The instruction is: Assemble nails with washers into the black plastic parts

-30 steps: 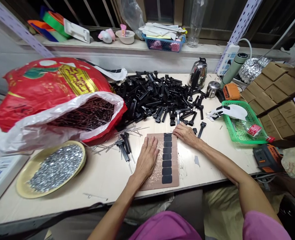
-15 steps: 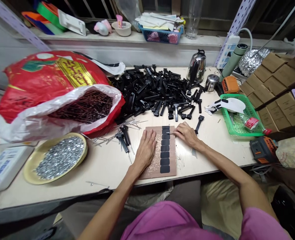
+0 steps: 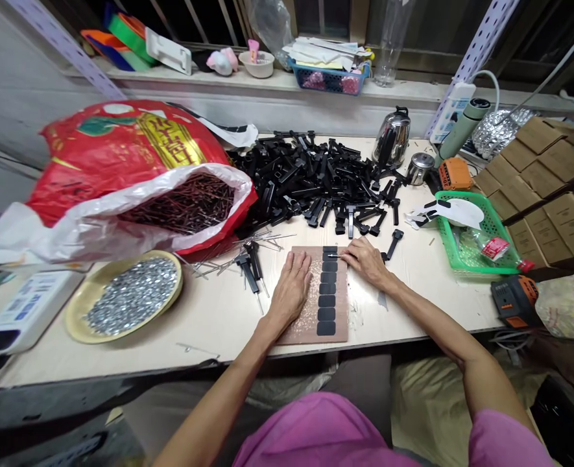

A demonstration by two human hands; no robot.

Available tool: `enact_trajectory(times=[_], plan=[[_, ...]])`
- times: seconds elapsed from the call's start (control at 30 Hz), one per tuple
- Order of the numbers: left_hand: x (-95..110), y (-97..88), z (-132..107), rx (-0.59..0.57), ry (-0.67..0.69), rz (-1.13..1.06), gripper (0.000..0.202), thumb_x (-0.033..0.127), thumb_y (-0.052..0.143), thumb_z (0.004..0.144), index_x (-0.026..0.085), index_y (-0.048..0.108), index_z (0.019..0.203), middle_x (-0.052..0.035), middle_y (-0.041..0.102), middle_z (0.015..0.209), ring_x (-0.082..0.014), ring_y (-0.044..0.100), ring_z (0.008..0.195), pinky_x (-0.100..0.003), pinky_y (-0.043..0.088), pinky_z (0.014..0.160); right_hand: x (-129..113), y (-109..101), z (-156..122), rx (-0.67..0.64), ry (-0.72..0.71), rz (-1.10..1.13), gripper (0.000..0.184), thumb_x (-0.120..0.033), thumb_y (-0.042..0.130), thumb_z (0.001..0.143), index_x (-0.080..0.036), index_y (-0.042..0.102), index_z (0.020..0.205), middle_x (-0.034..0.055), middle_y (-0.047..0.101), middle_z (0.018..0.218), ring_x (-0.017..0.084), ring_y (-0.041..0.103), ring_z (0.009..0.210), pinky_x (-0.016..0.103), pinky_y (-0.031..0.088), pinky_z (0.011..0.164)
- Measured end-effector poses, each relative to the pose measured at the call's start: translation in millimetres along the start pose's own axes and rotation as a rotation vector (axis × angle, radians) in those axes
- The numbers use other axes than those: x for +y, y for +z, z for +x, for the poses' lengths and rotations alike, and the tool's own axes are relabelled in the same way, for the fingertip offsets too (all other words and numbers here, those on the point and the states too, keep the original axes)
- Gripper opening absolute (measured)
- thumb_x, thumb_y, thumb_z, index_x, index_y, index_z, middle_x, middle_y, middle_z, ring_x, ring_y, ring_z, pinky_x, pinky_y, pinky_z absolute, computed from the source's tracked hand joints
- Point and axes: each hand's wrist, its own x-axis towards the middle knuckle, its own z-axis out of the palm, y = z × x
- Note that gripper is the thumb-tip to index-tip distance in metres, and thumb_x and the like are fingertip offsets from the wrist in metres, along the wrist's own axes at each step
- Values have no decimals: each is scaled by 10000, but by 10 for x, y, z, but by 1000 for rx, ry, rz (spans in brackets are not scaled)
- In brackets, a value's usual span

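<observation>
My left hand lies flat on a brown board, fingers stretched out, over its pale speckled part. Beside it a column of black rounded rectangular pads runs down the board's right half. At the top of the column my right hand is closed in a pinch on a thin metal tool. Its slim tip points left over the upper pads; whether it touches them I cannot tell. Left of the board lie a few black plastic parts with thin metal shafts.
Behind the board spreads a heap of black plastic parts. A red sack of thin dark rods and a yellow bowl of small silvery pieces stand left. On the right are a green basket, a power tool and cardboard boxes.
The whole view has shifted, so things sit a little farther right. My left hand stays flat on the board, and my right hand keeps the metal tool near the top pads.
</observation>
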Motion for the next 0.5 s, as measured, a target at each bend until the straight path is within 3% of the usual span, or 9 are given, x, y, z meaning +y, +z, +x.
enact_trajectory(times=[0.07,0.13,0.23,0.3,0.33,0.4,0.5], plan=[[27,-43,-5,36,-6,-38,465,326,274,959,128,482,1325,-153,474,1421,-279,243,1425,-528,297,1122,-315,-42,-193,-40,64,225,150,-235,584,873,-163,640,754,42,603,821,161,503,838,287,418,729],[19,-163,-47,110,-43,-72,434,326,301,953,134,521,1275,-155,503,1382,-265,350,1375,-478,356,1086,-678,0,-515,-221,230,584,143,-262,605,851,-164,617,747,12,600,779,122,527,749,248,422,675],[-64,-462,-181,349,-280,-9,353,326,353,939,155,596,1129,-145,617,1150,-241,546,1145,-428,425,989,-1080,288,-1029,-798,776,1171,188,-339,657,796,-169,581,771,-37,563,625,69,466,483,182,327,438],[-121,-670,-277,418,-508,104,311,348,386,925,161,632,964,-130,638,960,-253,583,989,-417,453,898,-1181,622,-1214,-924,1212,1366,179,-244,702,743,-160,546,721,-48,539,585,49,442,418,159,294,388],[-138,-754,-309,389,-614,157,305,365,403,917,166,632,884,-127,633,902,-264,585,948,-412,460,855,-1184,808,-1234,-896,1379,1413,176,-219,669,772,-144,535,687,-41,525,561,43,441,407,151,299,382],[-136,-868,-320,249,-773,213,318,409,430,902,176,617,793,-131,630,877,-285,590,923,-400,464,791,-1129,1153,-1153,-795,1487,1439,189,-246,529,887,-131,541,737,-16,541,585,55,508,455,154,403,457],[-65,-933,-227,48,-875,189,325,462,468,879,173,612,841,-137,644,953,-292,612,932,-379,463,765,-1041,1449,-964,-538,1537,1498,244,-296,419,953,-114,545,1057,96,659,890,125,661,730,248,528,685]])
